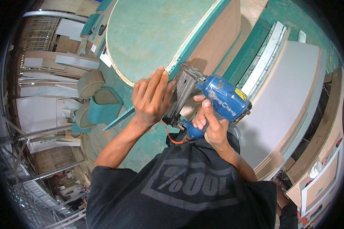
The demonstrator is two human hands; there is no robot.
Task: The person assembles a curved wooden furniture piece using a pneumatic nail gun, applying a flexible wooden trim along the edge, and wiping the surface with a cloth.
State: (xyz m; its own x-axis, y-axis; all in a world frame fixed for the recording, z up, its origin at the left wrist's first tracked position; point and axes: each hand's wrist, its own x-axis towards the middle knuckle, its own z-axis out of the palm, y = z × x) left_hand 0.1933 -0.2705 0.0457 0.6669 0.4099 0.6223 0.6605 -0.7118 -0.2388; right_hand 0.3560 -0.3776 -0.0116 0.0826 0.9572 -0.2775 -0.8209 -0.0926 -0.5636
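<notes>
Hands meet at the curved panel edge — left hand pressed flat, pinning the teal strip, right hand gripping the blue nail gun angled up-left.

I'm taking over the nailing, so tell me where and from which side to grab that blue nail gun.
Grip the blue nail gun by its handle, where the right hand wraps it now, coming from the hose end. Its nose is pressed against the round panel's edge beside the left hand, so only the rear looks free.
</notes>
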